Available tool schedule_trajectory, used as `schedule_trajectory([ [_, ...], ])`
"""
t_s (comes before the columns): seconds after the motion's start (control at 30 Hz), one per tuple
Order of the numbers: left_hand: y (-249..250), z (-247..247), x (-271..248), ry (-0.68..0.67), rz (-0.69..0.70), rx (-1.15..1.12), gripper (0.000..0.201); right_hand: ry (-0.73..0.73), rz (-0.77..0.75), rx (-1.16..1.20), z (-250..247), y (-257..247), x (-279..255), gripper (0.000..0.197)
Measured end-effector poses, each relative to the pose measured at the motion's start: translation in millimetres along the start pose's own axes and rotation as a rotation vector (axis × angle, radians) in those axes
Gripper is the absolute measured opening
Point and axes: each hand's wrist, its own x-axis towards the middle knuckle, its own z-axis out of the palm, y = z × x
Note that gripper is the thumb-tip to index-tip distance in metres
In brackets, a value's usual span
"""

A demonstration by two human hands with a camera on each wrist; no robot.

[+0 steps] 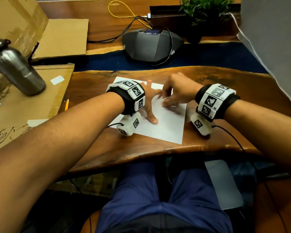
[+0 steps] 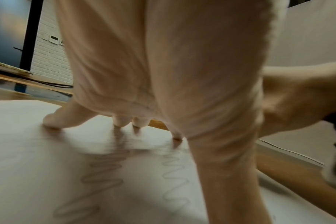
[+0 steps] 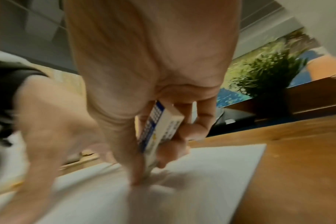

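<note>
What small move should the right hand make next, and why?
Probably rub the eraser across the nearest squiggles: the right hand pinches it tip-down on the paper, the left hand presses that paper flat, and pencil marks show.

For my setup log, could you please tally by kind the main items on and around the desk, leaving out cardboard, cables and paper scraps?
White rectangular eraser in blue-and-white sleeve: 1
White paper sheet with pencil squiggles: 1
Yellow pencil: 1
Grey metal bottle: 1
Dark grey conference phone: 1
Green potted plant: 1
Total: 6
</note>
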Motion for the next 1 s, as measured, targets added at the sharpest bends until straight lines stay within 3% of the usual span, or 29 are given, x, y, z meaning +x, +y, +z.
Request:
schedule_trajectory([
  [0.17, -3, 0, 0, -0.006, 0.036, -0.028, 0.13, -0.173, -0.159, -0.02, 11, -24, -14, 0.018],
  [0.33, -1, 1, -3, 0.006, 0.009, -0.012, 0.136, -0.007, -0.05, 0.007, 5, -6, 3, 0.017],
  [0.43, -3, 2, -6, 0.034, 0.06, -0.028, 0.112, -0.137, -0.153, 0.008, 13, -21, -7, 0.016],
  [0.5, -4, 3, -3, 0.035, 0.057, -0.026, 0.12, -0.144, -0.116, 0.0, 7, -18, -4, 0.016],
  [0.57, -2, 3, -4, 0.016, 0.023, -0.008, 0.136, -0.042, -0.045, 0.011, 1, -8, 4, 0.016],
  [0.63, -2, 3, -3, 0.027, 0.016, -0.009, 0.132, -0.006, -0.053, -0.011, 3, -9, 4, 0.017],
  [0.77, -3, 3, -5, 0.031, 0.078, -0.027, 0.106, -0.195, -0.176, -0.004, 11, -25, -9, 0.015],
  [0.9, -2, 3, -4, 0.034, 0.025, -0.021, 0.136, -0.077, -0.055, 0.004, 0, -11, 3, 0.016],
  [1.0, -1, 1, -5, 0.021, 0.04, -0.024, 0.118, -0.094, -0.134, -0.024, 9, -24, -6, 0.018],
])
